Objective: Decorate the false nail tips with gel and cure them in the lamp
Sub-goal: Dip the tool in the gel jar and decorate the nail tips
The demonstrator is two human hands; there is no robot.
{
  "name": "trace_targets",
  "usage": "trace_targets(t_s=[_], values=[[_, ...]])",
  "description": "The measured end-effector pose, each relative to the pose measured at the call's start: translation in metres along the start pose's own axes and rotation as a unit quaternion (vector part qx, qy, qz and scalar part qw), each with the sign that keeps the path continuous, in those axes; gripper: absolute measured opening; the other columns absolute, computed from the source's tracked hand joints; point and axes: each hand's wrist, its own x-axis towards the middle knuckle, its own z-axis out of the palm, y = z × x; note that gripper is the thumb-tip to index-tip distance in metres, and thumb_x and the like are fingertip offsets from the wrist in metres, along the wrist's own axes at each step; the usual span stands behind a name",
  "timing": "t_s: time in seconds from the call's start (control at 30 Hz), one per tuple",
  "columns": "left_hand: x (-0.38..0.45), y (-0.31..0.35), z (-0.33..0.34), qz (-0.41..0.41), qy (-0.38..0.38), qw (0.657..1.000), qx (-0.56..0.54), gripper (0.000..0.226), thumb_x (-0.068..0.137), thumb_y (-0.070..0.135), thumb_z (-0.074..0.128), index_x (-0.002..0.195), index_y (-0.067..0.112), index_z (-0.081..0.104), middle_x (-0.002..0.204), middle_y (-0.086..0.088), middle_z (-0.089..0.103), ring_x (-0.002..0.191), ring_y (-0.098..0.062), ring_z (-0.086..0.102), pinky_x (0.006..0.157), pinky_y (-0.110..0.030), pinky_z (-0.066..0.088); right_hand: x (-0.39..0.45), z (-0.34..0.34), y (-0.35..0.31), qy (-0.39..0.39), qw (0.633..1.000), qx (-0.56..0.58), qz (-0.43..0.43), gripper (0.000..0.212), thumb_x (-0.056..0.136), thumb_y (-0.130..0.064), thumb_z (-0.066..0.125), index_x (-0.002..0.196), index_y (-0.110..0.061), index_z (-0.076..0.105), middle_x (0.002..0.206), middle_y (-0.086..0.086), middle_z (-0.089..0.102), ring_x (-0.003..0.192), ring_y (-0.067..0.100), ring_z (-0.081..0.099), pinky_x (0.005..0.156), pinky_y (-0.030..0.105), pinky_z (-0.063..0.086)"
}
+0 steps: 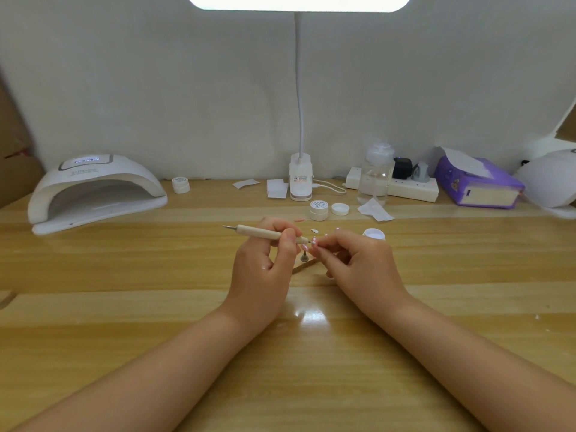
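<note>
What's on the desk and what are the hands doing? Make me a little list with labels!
left hand: holds a wooden dotting tool, tip toward the other hand
right hand: pinches a small nail tip
curing lamp: far left, display lit
open gel pot: just behind the right hand
closed gel pot: behind the hands, a loose lid beside it
tissue pack: purple, far right
desk: wood

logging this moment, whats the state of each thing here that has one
curing lamp: display lit, bay looks empty
desk lamp: on
gel pot: lid on
open pot: lid off
loose lid: lying on table
left hand: grips dotting pen
right hand: pinches nail tip
</note>
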Motion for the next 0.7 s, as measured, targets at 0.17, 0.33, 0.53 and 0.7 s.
trace_targets(t_s=[0.17, 0.33, 0.53, 0.7], values=[[-0.0001, 0.0007, -0.0002, 0.001, 0.001, 1.0, 0.0, 0.022, 0.085, 0.041, 0.041, 0.083, 0.025, 0.057, 0.079, 0.009, 0.064, 0.067, -0.012, 0.059, 0.062, -0.027, 0.046, -0.0001, -0.0004, -0.0006, 0.002, 1.0, -0.004, -0.005, 0.004, 0.081, -0.016, 0.073, 0.085, -0.016, 0.073, 0.064, -0.027, 0.058, 0.057, 0.0, 0.059, 0.057, 0.01, 0.043], [0.0002, 0.0011, 0.0001, 0.001, 0.0, 1.0, 0.002, 0.024, 0.085, 0.041, 0.041, 0.083, 0.023, 0.058, 0.075, 0.01, 0.064, 0.066, -0.014, 0.058, 0.06, -0.025, 0.045, 0.0003, -0.0001, -0.0006, 0.002, 1.0, -0.006, -0.005, 0.004, 0.081, -0.015, 0.072, 0.085, -0.015, 0.073, 0.064, -0.026, 0.058, 0.057, 0.0, 0.058, 0.057, 0.011, 0.044], [-0.0002, 0.0024, -0.0007, 0.003, 0.0, 1.0, 0.001, 0.019, 0.086, 0.04, 0.041, 0.082, 0.029, 0.056, 0.076, 0.01, 0.064, 0.066, -0.017, 0.059, 0.058, -0.026, 0.045, -0.0002, -0.0007, -0.0012, 0.001, 1.0, -0.005, -0.006, 0.005, 0.081, -0.015, 0.072, 0.086, -0.015, 0.073, 0.066, -0.024, 0.059, 0.058, -0.001, 0.059, 0.058, 0.01, 0.044], [0.0, 0.0016, -0.0003, 0.004, 0.0, 1.0, -0.004, 0.016, 0.086, 0.04, 0.042, 0.081, 0.034, 0.055, 0.08, 0.007, 0.064, 0.066, -0.013, 0.06, 0.058, -0.02, 0.046, -0.0005, -0.0003, -0.0013, 0.002, 1.0, 0.001, -0.003, 0.004, 0.081, -0.014, 0.072, 0.085, -0.014, 0.073, 0.065, -0.025, 0.059, 0.057, -0.003, 0.058, 0.058, 0.009, 0.043]])
